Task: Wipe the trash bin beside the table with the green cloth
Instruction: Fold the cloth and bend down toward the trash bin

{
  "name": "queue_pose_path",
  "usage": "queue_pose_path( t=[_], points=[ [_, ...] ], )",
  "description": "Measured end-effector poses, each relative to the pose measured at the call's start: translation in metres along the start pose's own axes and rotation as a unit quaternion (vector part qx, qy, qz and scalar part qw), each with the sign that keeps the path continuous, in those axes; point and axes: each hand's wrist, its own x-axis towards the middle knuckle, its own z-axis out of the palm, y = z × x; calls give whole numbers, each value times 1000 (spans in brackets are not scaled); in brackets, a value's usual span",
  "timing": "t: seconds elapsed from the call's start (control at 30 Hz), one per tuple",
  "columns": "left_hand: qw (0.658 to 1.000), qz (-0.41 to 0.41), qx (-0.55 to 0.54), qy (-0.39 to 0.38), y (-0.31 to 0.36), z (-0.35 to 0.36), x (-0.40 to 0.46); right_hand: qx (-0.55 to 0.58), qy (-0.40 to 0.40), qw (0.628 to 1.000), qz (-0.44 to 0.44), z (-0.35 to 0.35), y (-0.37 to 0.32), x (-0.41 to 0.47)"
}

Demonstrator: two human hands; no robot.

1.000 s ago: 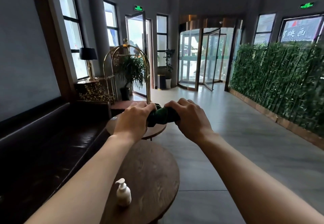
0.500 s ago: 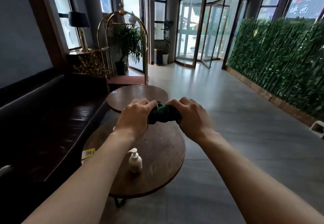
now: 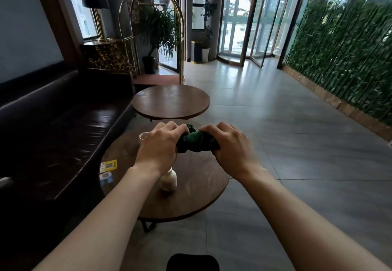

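The dark green cloth [image 3: 196, 140] is bunched and twisted between my two hands, held out over the near round wooden table [image 3: 197, 192]. My left hand [image 3: 159, 147] grips its left end and my right hand [image 3: 231, 145] grips its right end. A black rounded object [image 3: 192, 262] shows at the bottom edge, on the floor beside the near table. It may be the trash bin's top, but only a small part is in view.
A white pump bottle [image 3: 168, 181], cards [image 3: 108, 165] and a glass [image 3: 144, 136] are on the near table. A second round table [image 3: 170, 101] stands behind it. A dark sofa [image 3: 53, 126] is on the left, a brass luggage cart [image 3: 148, 37] beyond, a bamboo screen [image 3: 343, 48] on the right.
The view has tilted down, so both tables show in full and the black object has come in at the bottom edge. Both hands still hold the cloth together.
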Motion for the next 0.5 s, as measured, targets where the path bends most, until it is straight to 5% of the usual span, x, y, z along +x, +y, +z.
queue_pose_path(
  t=[0.5],
  points=[
    [998, -5, -8, -55, -26, 234, -113, 18, -52, 998, 26, 209, 83, -137]
  ],
)
